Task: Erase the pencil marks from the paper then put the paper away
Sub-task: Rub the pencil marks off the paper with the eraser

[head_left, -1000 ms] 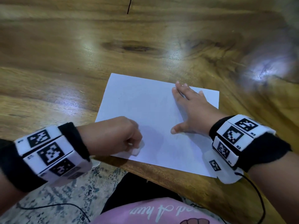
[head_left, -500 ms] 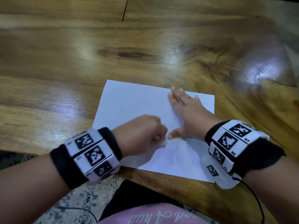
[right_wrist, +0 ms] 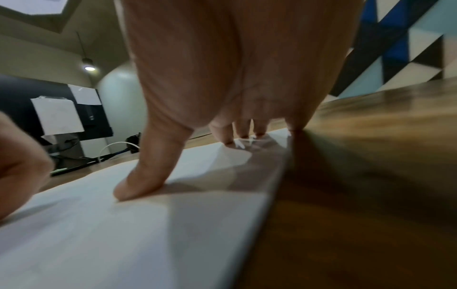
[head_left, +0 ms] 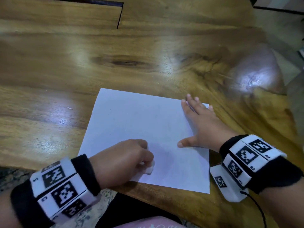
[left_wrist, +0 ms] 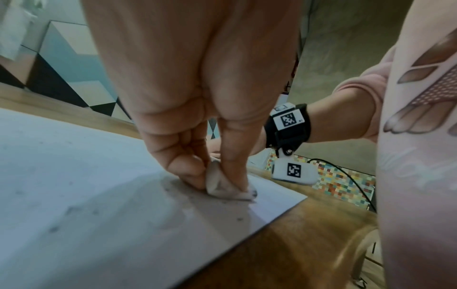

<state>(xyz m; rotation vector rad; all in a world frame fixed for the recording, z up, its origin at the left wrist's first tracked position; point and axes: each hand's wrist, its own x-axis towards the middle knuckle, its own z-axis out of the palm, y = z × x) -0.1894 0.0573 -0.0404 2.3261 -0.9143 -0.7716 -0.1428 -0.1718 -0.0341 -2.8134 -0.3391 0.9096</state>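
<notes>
Left hand (head_left: 121, 162) is curled into a loose fist and pinches a small white eraser (left_wrist: 222, 187) between the thumb and the fingertips; the eraser is pressed down on the white rectangular sheet of paper (head_left: 139, 125), close to its near edge. In the left wrist view the eraser tip looks grey and dirty, and faint grey smudges and small dark crumbs lie on the paper around it. Right hand (head_left: 200, 125) lies flat on the right part of the same sheet, with straight fingers spread and the thumb stretched out to the side, and it holds nothing. Its fingertips reach the far right corner of the sheet. The paper lies flat on the glossy brown wooden table (head_left: 65, 71), near the table edge closest to the person. Both wrists carry black bands with white blocks that have black square patterns.
</notes>
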